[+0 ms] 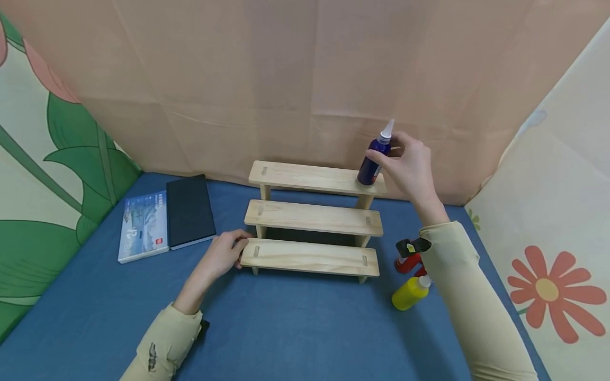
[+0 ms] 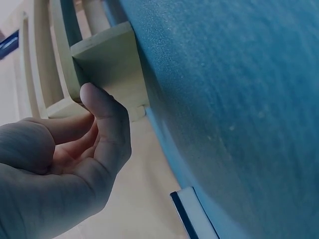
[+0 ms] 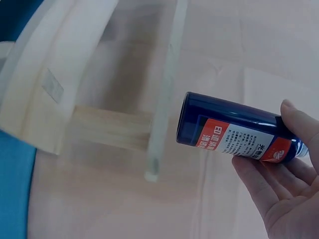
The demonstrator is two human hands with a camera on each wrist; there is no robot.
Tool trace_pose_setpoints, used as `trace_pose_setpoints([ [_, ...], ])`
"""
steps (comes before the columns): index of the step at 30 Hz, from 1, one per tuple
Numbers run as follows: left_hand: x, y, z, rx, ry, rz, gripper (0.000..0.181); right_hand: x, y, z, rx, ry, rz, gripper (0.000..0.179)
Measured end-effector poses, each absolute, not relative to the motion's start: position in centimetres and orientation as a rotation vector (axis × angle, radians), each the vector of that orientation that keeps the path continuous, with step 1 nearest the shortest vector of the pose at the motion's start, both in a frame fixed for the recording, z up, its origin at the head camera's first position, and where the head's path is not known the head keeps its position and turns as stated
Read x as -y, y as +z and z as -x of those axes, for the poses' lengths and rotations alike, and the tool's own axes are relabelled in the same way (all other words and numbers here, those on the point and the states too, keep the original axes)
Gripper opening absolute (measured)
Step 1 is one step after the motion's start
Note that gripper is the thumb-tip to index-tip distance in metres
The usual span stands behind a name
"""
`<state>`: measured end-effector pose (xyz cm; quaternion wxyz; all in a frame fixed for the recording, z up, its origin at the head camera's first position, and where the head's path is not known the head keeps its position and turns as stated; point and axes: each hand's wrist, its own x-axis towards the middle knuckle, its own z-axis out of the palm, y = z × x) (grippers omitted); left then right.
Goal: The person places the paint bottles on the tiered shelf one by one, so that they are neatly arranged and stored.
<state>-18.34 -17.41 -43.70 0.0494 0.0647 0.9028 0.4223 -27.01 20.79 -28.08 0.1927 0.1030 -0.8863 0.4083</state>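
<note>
A three-tier wooden step rack (image 1: 310, 256) stands on the blue surface. At the left end of its lowest step, my left hand (image 1: 224, 254) grips the board; the left wrist view shows curled fingers (image 2: 112, 124) at the step's corner. My right hand (image 1: 412, 161) holds a dark blue bottle (image 1: 374, 161) with a clear pointed nozzle, over the right end of the top step. In the right wrist view the blue bottle (image 3: 229, 129) has a red and white label, and a small gap separates its base from the top step (image 3: 162, 119).
Right of the rack, a yellow bottle (image 1: 410, 293) and a red bottle (image 1: 407, 263) are near my right sleeve, the red one partly hidden. A blue-and-white box or book (image 1: 143, 225) and a black notebook (image 1: 190, 211) lie at left. A beige cloth wall (image 1: 286, 79) rises behind.
</note>
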Motion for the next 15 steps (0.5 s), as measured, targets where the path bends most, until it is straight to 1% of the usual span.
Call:
trace_pose_setpoints([
  [6,17.35,-43.65,18.08,-2.762,1.28,-0.18,0.029,-20.25,-29.04,27.54,2.513,1.14,-0.293,0.049],
  [15,17.3,-43.57,18.02,-2.772,1.267,-0.174,0.028,-20.19,-29.21,27.58,2.518,1.131,-0.307,0.053],
])
